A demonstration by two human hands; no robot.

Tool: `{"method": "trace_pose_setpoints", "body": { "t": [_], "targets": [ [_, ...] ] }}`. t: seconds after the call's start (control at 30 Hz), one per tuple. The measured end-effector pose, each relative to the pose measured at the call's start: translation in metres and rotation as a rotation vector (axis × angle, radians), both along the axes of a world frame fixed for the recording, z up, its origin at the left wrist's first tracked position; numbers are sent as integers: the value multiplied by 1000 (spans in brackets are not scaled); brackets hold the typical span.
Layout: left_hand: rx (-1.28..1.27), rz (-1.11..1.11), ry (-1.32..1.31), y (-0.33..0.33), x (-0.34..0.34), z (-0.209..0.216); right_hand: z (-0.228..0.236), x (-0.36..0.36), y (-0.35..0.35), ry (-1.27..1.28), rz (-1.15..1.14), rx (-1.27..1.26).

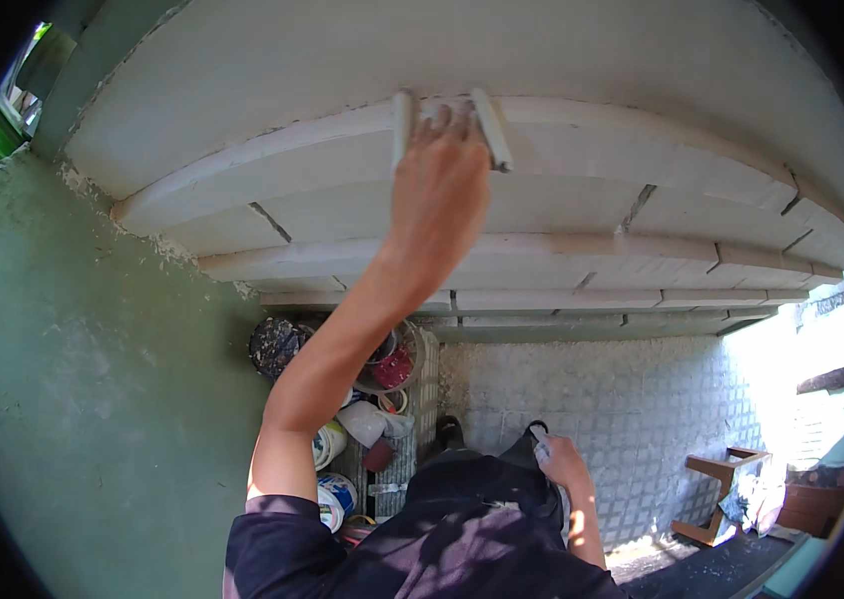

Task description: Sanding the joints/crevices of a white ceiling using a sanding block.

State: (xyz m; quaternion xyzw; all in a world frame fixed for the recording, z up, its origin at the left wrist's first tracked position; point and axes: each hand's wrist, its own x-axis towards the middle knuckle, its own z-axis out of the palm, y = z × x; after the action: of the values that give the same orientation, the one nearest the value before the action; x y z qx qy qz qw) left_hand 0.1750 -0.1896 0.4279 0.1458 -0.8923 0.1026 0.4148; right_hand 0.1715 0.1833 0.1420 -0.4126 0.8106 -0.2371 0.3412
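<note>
Grips a pale tool (494,130) in the left hand (442,180), at the white ledge (582,112) beneath; could gouge it through uneven pressure. Cannot tell the state of the right hand (564,462).

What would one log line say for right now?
left hand: holding pale piece at white ledge | right hand: low, hold unclear | nearby: tubs beside green wall

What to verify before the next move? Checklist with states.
1. Left hand at the pale piece: ok, fingers between its raised edges.
2. Its grip closed: cannot tell, palm hidden.
3. Right hand away from the white ledges: ok, low beside the leg.
4. Right hand empty: cannot tell, too small.
5. Ledge joints gap-free: not ok, dark gaps show.
6. Space left of the shoes free: not ok, buckets stand there.
</note>
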Motion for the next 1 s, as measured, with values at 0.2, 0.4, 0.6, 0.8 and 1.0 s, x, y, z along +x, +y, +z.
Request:
{"method": "trace_pose_setpoints", "body": {
  "t": [0.2, 0.4, 0.6, 0.8, 1.0],
  "targets": [
    [92, -65, -212, 96, -122, 9, -5, -67, 40, -1, -17, -54],
    [296, 387, -187, 65, -51, 29, -31, -139, 133, 34, -68, -27],
    [203, 196, -139, 122, -140, 21, -52, -179, 170, 84, -25, 100],
    [113, -22, -88, 161, -202, 15, -29, -174, 129, -49, 21, 55],
    [301, 262, -164, 91, -101, 28, -40, -145, 165, -28, -62, 86]
  ]
}}
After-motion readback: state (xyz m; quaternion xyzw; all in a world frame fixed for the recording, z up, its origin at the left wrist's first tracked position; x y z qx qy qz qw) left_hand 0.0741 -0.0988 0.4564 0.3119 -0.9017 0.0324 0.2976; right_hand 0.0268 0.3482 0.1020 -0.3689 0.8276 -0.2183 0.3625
